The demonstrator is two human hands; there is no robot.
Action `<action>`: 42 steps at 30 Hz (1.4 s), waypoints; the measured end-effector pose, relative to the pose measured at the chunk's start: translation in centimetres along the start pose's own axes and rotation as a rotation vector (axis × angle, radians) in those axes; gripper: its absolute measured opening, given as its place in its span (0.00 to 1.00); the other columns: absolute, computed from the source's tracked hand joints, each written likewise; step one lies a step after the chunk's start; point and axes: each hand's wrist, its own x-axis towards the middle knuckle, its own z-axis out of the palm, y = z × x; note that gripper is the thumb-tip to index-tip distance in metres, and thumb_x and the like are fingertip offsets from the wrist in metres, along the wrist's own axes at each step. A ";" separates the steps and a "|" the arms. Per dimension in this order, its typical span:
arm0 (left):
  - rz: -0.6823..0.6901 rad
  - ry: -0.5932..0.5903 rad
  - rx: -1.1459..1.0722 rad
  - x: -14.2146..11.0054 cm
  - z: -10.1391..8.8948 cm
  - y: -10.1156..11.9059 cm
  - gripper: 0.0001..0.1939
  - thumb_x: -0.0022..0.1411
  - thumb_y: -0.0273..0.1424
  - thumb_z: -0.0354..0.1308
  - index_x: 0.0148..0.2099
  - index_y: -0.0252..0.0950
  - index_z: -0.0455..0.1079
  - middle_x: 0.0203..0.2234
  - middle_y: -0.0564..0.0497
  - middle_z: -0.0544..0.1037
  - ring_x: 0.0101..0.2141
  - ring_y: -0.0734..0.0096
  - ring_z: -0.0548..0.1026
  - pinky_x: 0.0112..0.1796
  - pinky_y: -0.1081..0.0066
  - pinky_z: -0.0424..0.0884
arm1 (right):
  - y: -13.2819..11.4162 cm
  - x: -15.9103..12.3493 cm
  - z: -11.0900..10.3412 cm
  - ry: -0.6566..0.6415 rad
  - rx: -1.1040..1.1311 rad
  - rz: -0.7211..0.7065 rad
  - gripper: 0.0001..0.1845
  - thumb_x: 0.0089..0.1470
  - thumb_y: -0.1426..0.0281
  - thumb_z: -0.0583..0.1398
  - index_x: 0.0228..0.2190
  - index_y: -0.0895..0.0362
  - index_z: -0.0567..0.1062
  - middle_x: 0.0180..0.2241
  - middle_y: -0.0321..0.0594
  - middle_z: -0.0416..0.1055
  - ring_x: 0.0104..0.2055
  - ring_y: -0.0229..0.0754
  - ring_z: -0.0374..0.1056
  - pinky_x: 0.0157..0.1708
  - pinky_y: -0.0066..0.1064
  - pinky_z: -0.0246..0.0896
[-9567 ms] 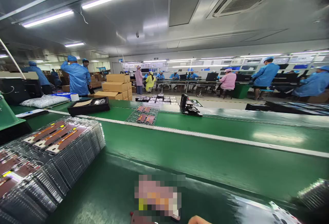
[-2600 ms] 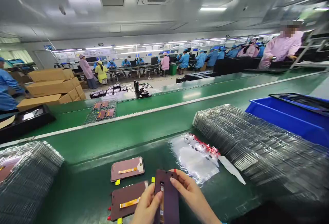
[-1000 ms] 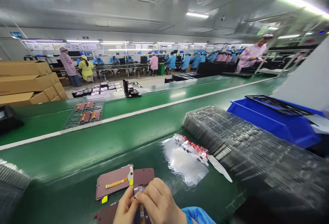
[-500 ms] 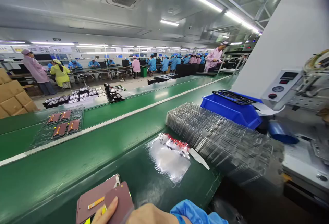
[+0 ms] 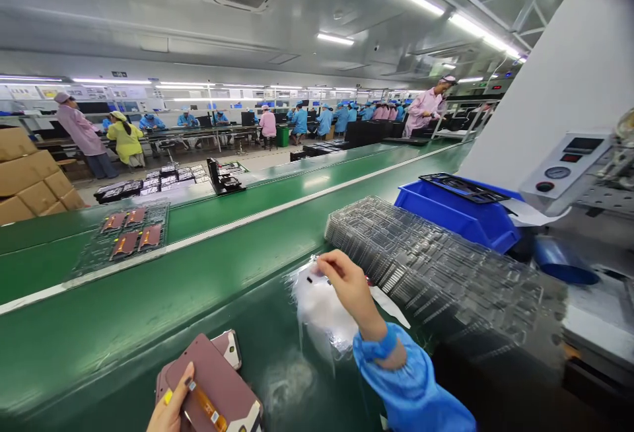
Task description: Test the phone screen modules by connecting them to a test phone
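Note:
My left hand (image 5: 170, 404) grips a maroon phone panel (image 5: 211, 379) with an orange flex cable (image 5: 205, 404) on it. Under that panel another maroon panel (image 5: 231, 347) shows its upper edge; whether the hand also holds it, I cannot tell. My right hand (image 5: 351, 290), in a blue sleeve with a wristband, reaches over a pile of clear plastic films (image 5: 321, 313). Its thumb and fingers pinch the far edge of a film near a small black tab. The arm hides part of the pile and its red tabs.
A stack of clear plastic trays (image 5: 421, 260) stands right of the films, with a blue bin (image 5: 446, 217) behind. On the green conveyor (image 5: 238, 253) lies a tray with several maroon panels (image 5: 126, 244). A gauge box (image 5: 564, 168) is at right. Co-workers sit and stand farther off.
My right hand has moved from beside the left hand out to the films and pinches one. The upper maroon panel in my left hand has turned, and its flex cable now shows.

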 end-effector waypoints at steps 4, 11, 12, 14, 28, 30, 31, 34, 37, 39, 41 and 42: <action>-0.013 0.013 0.028 -0.9 0.0 0.0 0.15 0.60 0.31 0.63 0.49 0.34 0.72 0.31 0.44 0.84 0.35 0.52 0.83 0.33 0.65 0.80 | 8.5 4.2 1.2 0.018 -0.253 0.159 0.14 0.58 0.61 0.54 0.33 0.57 0.75 0.32 0.45 0.76 0.36 0.46 0.72 0.40 0.37 0.66; -0.013 -0.006 -0.052 -1.6 -0.8 -0.3 0.21 0.61 0.32 0.63 0.55 0.32 0.69 0.35 0.41 0.83 0.32 0.54 0.82 0.30 0.66 0.79 | 13.6 3.5 1.5 0.021 -0.682 0.222 0.11 0.55 0.70 0.57 0.33 0.60 0.79 0.37 0.51 0.73 0.45 0.53 0.65 0.46 0.44 0.55; 0.001 -0.003 -0.074 -1.6 -0.9 -0.4 0.21 0.61 0.32 0.63 0.55 0.32 0.70 0.35 0.41 0.83 0.33 0.54 0.82 0.30 0.67 0.79 | 13.4 3.1 1.4 0.033 -0.711 0.208 0.13 0.56 0.69 0.56 0.38 0.60 0.79 0.42 0.53 0.72 0.48 0.55 0.63 0.48 0.46 0.54; 0.063 0.022 -0.110 -1.5 -1.0 -0.6 0.19 0.60 0.29 0.63 0.53 0.31 0.71 0.35 0.42 0.83 0.33 0.58 0.82 0.31 0.69 0.79 | 12.5 2.4 1.3 0.051 -0.736 0.169 0.20 0.58 0.67 0.55 0.49 0.63 0.75 0.50 0.59 0.67 0.53 0.60 0.59 0.51 0.51 0.52; 0.149 -0.091 -0.170 -3.6 -0.7 -1.5 0.26 0.52 0.38 0.70 0.49 0.30 0.69 0.35 0.43 0.82 0.33 0.59 0.80 0.32 0.65 0.78 | -3.8 -15.9 13.5 -0.744 -0.264 -0.290 0.21 0.41 0.69 0.71 0.35 0.57 0.67 0.55 0.60 0.65 0.53 0.61 0.67 0.48 0.53 0.69; 0.222 -0.069 -0.137 -3.8 -2.2 -0.4 0.27 0.53 0.42 0.70 0.49 0.31 0.69 0.37 0.43 0.81 0.34 0.60 0.79 0.32 0.67 0.77 | -4.5 -15.7 14.7 -0.720 -0.196 -0.291 0.16 0.44 0.74 0.66 0.34 0.56 0.66 0.51 0.55 0.67 0.49 0.55 0.69 0.45 0.47 0.70; 0.278 -0.047 -0.123 -3.9 -3.2 0.2 0.27 0.54 0.43 0.69 0.50 0.32 0.69 0.40 0.43 0.80 0.36 0.60 0.79 0.34 0.67 0.77 | -4.7 -15.2 15.2 -0.723 -0.156 -0.298 0.15 0.44 0.75 0.64 0.35 0.56 0.66 0.50 0.53 0.67 0.47 0.52 0.69 0.44 0.45 0.70; 0.439 0.105 -0.083 -4.3 -6.5 1.6 0.27 0.56 0.45 0.66 0.52 0.35 0.69 0.48 0.42 0.77 0.44 0.61 0.76 0.38 0.68 0.76 | -4.3 -12.7 16.3 -0.780 -0.143 -0.370 0.20 0.45 0.76 0.62 0.43 0.58 0.68 0.52 0.53 0.66 0.51 0.52 0.66 0.50 0.46 0.67; 0.419 0.165 0.005 -5.7 -9.7 1.8 0.24 0.57 0.44 0.66 0.50 0.35 0.71 0.48 0.41 0.76 0.46 0.60 0.75 0.40 0.68 0.74 | -3.0 -10.2 17.4 -0.940 -0.256 -0.451 0.30 0.47 0.74 0.63 0.53 0.59 0.67 0.55 0.54 0.66 0.56 0.56 0.63 0.58 0.54 0.57; 0.342 0.057 0.112 -7.7 -11.4 1.2 0.22 0.57 0.44 0.65 0.48 0.34 0.74 0.45 0.41 0.78 0.45 0.58 0.75 0.41 0.67 0.73 | -2.0 -9.2 18.1 -1.077 -0.302 -0.460 0.34 0.48 0.71 0.65 0.57 0.58 0.65 0.57 0.53 0.65 0.59 0.56 0.62 0.62 0.58 0.50; 0.248 -0.113 0.272 -10.4 -12.9 0.5 0.21 0.57 0.44 0.65 0.45 0.32 0.77 0.40 0.39 0.79 0.42 0.57 0.76 0.41 0.67 0.72 | -1.1 -8.7 18.7 -1.168 -0.318 -0.457 0.37 0.48 0.69 0.65 0.60 0.57 0.64 0.60 0.52 0.64 0.62 0.55 0.60 0.65 0.59 0.45; 0.190 -0.188 0.348 -11.9 -13.6 0.0 0.20 0.56 0.43 0.66 0.43 0.32 0.78 0.38 0.39 0.80 0.41 0.57 0.76 0.41 0.68 0.72 | -0.6 -8.6 18.9 -1.194 -0.322 -0.452 0.38 0.48 0.68 0.65 0.61 0.57 0.63 0.61 0.52 0.63 0.63 0.54 0.59 0.65 0.58 0.43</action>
